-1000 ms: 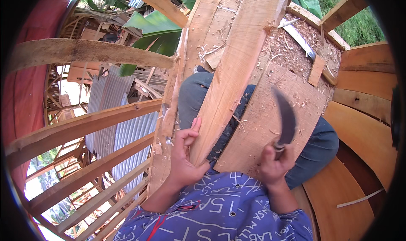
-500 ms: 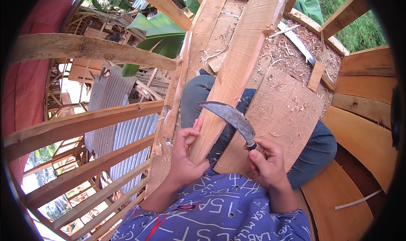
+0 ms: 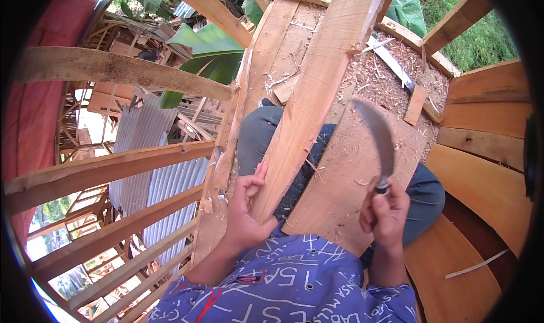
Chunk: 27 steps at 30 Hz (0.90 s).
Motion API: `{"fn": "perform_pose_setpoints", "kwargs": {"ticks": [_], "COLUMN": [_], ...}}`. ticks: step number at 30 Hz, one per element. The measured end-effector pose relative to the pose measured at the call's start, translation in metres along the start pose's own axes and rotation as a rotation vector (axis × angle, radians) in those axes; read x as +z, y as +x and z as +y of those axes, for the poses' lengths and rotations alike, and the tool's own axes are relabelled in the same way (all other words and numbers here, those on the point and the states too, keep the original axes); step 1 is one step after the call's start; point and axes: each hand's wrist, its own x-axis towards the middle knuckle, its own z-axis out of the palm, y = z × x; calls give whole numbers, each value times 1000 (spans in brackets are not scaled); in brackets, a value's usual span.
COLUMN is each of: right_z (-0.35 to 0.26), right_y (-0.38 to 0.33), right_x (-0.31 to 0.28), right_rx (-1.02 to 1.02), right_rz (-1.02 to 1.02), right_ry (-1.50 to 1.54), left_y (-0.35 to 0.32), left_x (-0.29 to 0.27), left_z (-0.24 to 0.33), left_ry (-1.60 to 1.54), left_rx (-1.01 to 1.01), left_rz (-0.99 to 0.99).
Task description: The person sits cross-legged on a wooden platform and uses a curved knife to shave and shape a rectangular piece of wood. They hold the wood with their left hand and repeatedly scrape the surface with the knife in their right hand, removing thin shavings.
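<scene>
A long wooden plank [image 3: 309,102] slants from near my body up toward the far edge. My left hand [image 3: 246,212] grips its near end, fingers along the left side and thumb at the bottom. In my right hand [image 3: 385,215] is a curved knife [image 3: 379,139], its dark handle wrapped by the fingers. The blade points up and bends left at the tip, held to the right of the plank and apart from it. Fresh thin shavings hang at the plank's right edge.
A wide flat board [image 3: 345,187] lies beside my right leg [image 3: 428,195]. Wood shavings cover the far floor, where a long machete-like blade [image 3: 391,62] and a small wood block [image 3: 416,105] lie. Railing slats [image 3: 113,167] stand at left, with corrugated sheets [image 3: 175,192] below. A plank wall [image 3: 481,181] curves at right.
My right hand has swung the knife away from the plank, to the right, with the blade now turned upward. My left hand keeps its grip on the plank's near end.
</scene>
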Motion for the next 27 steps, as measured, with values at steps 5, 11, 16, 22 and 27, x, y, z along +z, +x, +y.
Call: {"fn": "perform_pose_setpoints", "kwargs": {"ticks": [5, 11, 16, 22, 27], "right_z": [19, 40, 34, 33, 29], "right_y": [3, -7, -4, -1, -2], "right_x": [24, 28, 31, 36, 25], "right_rx": [323, 79, 70, -94, 153], "right_rz": [-174, 25, 15, 25, -41], "right_ry": [-14, -236, -352, -469, -195], "left_y": [-1, -1, 0, 0, 0], "left_x": [-3, -1, -4, -5, -3], "left_z": [-3, 0, -2, -2, -3], "left_ry": [21, 2, -6, -25, 19], "left_rx": [24, 1, 24, 29, 44], "left_rz": [-42, -1, -32, -54, -37]}}
